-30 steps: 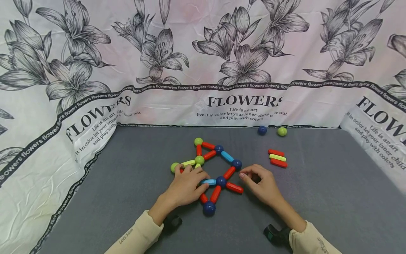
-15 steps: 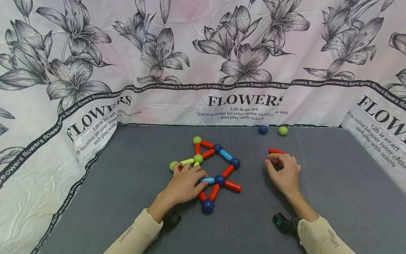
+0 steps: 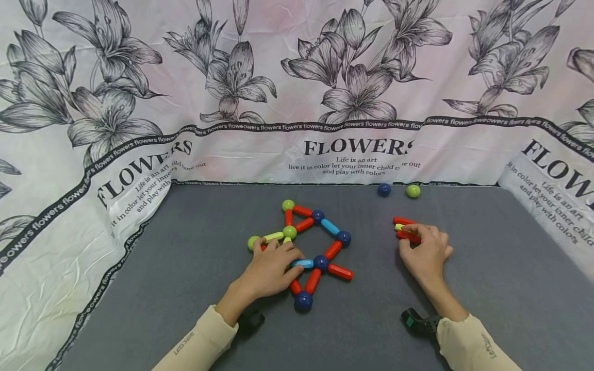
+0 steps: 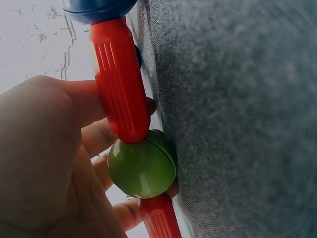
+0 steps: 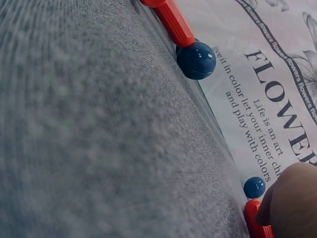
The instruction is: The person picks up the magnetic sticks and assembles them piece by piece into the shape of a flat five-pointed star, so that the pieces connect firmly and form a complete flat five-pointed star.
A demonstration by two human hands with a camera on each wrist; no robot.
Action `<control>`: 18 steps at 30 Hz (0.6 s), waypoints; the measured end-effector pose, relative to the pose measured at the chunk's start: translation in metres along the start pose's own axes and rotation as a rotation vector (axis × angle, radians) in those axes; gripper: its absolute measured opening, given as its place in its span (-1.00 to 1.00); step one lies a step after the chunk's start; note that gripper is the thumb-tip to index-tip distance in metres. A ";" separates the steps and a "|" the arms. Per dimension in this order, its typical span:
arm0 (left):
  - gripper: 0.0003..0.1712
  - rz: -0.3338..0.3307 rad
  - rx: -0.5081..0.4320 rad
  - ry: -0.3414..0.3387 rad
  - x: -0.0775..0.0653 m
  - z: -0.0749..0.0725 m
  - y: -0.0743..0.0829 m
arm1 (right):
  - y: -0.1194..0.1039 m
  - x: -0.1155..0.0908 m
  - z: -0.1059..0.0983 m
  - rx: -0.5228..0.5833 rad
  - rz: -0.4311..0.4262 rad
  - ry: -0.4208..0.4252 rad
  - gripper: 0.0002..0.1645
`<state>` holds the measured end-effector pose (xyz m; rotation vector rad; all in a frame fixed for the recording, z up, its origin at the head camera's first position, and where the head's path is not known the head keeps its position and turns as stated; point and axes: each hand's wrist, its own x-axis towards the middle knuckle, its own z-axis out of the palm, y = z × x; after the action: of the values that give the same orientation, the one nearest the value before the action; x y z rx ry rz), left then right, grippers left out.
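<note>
A flat frame of magnetic rods and balls (image 3: 321, 263) lies mid-table, with red, light-blue and yellow-green rods between blue and green balls. My left hand (image 3: 271, 268) holds its left part, hiding some joints. In the left wrist view the thumb touches a red rod (image 4: 119, 79), and other fingers reach behind a green ball (image 4: 141, 166). From the front blue ball a red rod (image 3: 341, 271) sticks out with a free end. At the right, my right hand (image 3: 427, 252) pinches the nearest red rod (image 3: 408, 237), beside a yellow-green rod (image 3: 398, 226) and another red rod (image 3: 402, 220).
Near the table's back edge lie a loose blue ball (image 3: 384, 189) and a loose green ball (image 3: 413, 191). Behind the grey table (image 3: 371, 319) hangs a flower-printed cloth (image 3: 260, 154), which also runs along both sides.
My right hand has moved right, from beside the frame to the loose rods, and its fingers are now on the nearest red one. The left hand stays on the frame.
</note>
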<state>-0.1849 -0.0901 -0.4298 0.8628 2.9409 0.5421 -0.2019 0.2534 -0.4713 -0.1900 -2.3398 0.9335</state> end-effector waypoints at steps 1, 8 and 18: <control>-0.82 -0.002 0.001 -0.002 0.000 0.000 0.000 | 0.000 0.000 0.000 -0.010 0.006 -0.010 -0.72; -0.80 -0.003 0.006 -0.002 -0.001 -0.001 0.001 | -0.001 0.001 0.000 -0.043 0.003 -0.065 -0.74; -0.80 -0.001 0.023 -0.007 0.000 0.000 0.001 | -0.002 0.000 0.000 -0.071 -0.031 -0.086 -0.68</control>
<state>-0.1842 -0.0892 -0.4293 0.8639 2.9466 0.5049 -0.2015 0.2524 -0.4698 -0.1444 -2.4502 0.8596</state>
